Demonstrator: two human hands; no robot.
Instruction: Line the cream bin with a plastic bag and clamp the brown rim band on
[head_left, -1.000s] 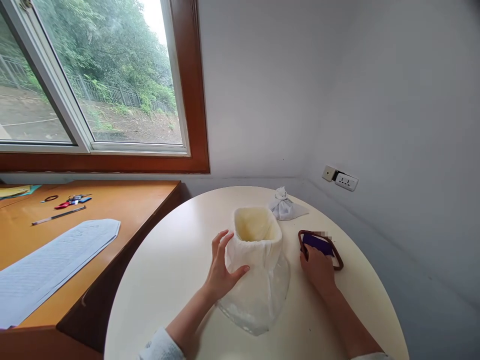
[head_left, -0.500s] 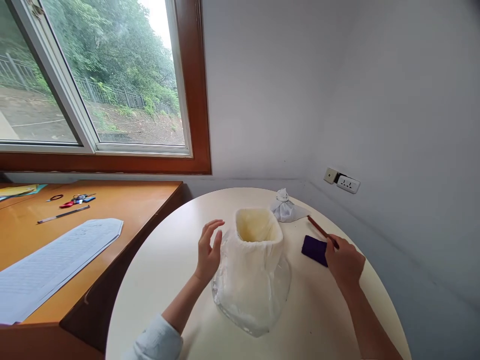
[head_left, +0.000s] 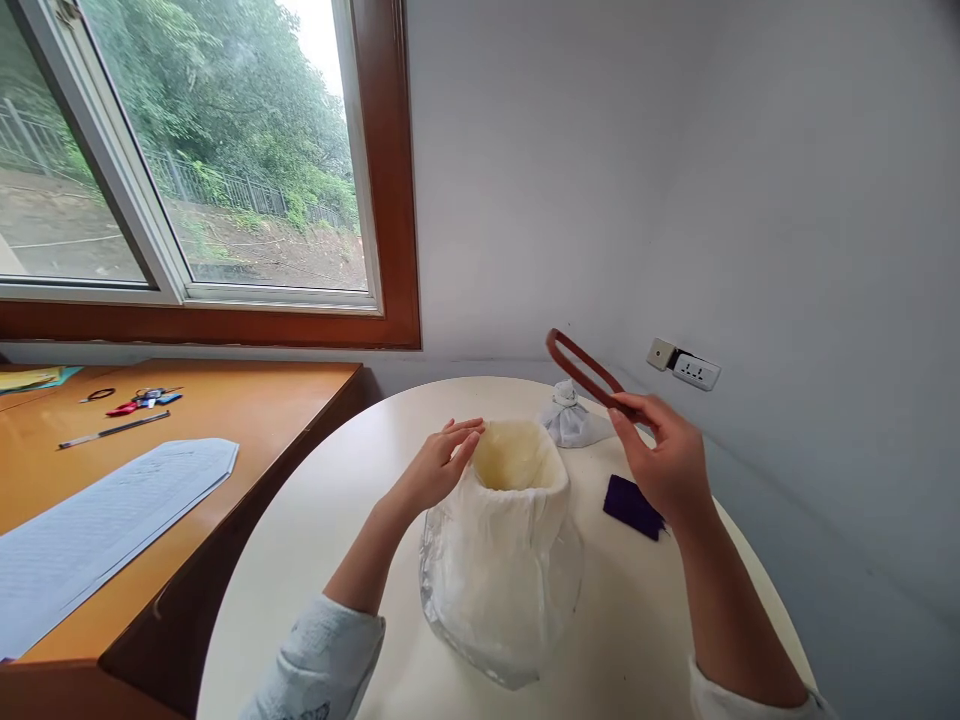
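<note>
My left hand [head_left: 439, 468] rests with outstretched fingers on the left rim of an open container [head_left: 495, 560]. A whitish plastic liner covers this container and its edge is folded over the squarish mouth. The inside looks yellowish, and the bottom is hard to make out. Raised to the right of the container, my right hand [head_left: 664, 455] grips a long, narrow reddish-brown loop [head_left: 574, 362] at one end. Its rounded end points up and left. On the table below that hand lies a dark purple cloth [head_left: 630, 507].
Behind the container stands a small tied white bag [head_left: 568, 415]. All this is on a round cream table [head_left: 330, 500]. At left, a wooden desk [head_left: 285, 400] carries papers [head_left: 127, 530], a pen [head_left: 112, 430] and keys [head_left: 142, 402]. Walls and a window enclose the far side.
My left hand has moved right onto the container's rim. My right hand has lifted the brown loop up and left, away from the purple cloth.
</note>
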